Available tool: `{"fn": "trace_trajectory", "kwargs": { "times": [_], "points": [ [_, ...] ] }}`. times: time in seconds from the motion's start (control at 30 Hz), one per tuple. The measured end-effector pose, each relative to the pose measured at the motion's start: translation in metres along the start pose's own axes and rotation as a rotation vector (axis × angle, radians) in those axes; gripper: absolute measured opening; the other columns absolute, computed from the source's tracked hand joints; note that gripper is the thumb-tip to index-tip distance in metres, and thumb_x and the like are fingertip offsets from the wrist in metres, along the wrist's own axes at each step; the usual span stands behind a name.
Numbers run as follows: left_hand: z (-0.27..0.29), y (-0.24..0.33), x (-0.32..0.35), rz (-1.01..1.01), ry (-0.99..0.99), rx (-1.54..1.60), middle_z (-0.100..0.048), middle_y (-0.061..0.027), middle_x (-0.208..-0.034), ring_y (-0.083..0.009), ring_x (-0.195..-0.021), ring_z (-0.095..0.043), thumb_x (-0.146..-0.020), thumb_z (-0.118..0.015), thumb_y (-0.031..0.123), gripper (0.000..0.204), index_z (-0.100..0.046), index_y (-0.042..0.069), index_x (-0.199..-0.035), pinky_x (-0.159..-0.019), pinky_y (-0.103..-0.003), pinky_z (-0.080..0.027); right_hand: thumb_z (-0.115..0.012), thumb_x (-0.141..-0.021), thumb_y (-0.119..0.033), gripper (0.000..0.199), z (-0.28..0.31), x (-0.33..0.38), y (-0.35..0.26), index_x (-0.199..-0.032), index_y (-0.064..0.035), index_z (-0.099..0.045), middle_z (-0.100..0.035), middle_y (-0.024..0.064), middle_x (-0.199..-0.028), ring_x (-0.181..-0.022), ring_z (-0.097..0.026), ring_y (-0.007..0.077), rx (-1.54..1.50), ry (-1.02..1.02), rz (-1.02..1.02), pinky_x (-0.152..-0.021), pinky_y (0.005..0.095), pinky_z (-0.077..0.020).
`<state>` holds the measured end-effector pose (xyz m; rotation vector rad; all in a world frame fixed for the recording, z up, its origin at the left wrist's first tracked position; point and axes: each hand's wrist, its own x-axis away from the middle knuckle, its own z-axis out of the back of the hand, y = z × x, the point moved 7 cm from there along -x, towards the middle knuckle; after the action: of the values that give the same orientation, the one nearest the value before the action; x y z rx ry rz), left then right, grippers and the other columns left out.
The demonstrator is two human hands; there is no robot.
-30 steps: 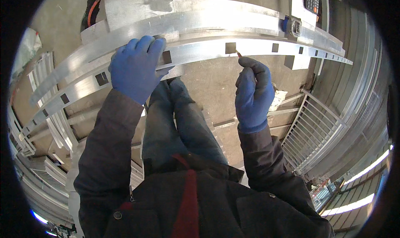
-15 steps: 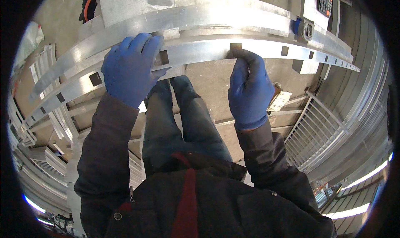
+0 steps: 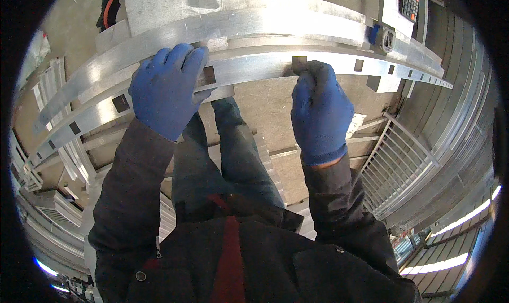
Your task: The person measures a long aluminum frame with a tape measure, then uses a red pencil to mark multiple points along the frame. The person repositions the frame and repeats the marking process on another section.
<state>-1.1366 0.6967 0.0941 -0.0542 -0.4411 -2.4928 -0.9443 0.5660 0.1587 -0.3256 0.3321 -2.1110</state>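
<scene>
Left hand [image 3: 168, 85]: blue glove, partly closed, grasping the slotted bar [image 3: 254, 68]. Fingers lie together over the bar's far edge, tips bent; thumb lies along its near edge. One of the bar's holes opens just right of this hand.

Right hand [image 3: 322, 109]: blue glove, fingers curled in, knuckles up, on the near side of the slotted bar. Fingertips reach a square hole [image 3: 295, 59] in the bar and cover part of it. Cannot tell whether anything is pinched between them; the grip is hidden by the hand.

Slotted bar: long, silvery, crosswise in front of the person, row of square holes along it; its curve is probably lens bend.

About the slotted bar: a plain flat bar [image 3: 254, 24] lies beyond its far edge. Tape measure [image 3: 387, 39] just past the far edge, right part. Calculator [image 3: 410, 3] farther beyond. Pale block [image 3: 383, 84] at its near edge, right part. Barred panel [image 3: 397, 160] well to its near side, right.
</scene>
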Motion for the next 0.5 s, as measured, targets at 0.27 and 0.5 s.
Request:
{"fn": "trace_trajectory", "kwargs": {
  "times": [0.27,0.5],
  "points": [
    [-0.0005,-0.0009,0.0004,0.004,-0.029,0.013,-0.066,-0.0016,-0.123,-0.0231,-0.116,-0.067,-0.074,-0.095,0.040,0.074,-0.062,0.020,-0.137,-0.096,-0.041,-0.056,-0.064,-0.106,-0.017,0.014,0.0016,-0.0044,-0.0003,-0.114,-0.0059,-0.066,-0.078,0.0182,-0.094,-0.077,-0.077,0.0365,-0.013,-0.067,-0.052,-0.068,0.0425,-0.0613],
    [0.0032,0.0006,-0.0011,0.006,-0.037,0.062,-0.068,-0.0068,-0.128,-0.0282,-0.118,-0.067,-0.072,-0.095,0.034,0.074,-0.064,0.015,-0.137,-0.098,-0.044,-0.056,-0.064,-0.106,-0.018,0.013,0.0026,-0.0092,0.0009,-0.110,-0.0065,-0.070,-0.078,0.0189,-0.091,-0.080,-0.078,0.0362,-0.058,-0.079,-0.068,-0.070,0.0412,-0.0612]
  ]
}}
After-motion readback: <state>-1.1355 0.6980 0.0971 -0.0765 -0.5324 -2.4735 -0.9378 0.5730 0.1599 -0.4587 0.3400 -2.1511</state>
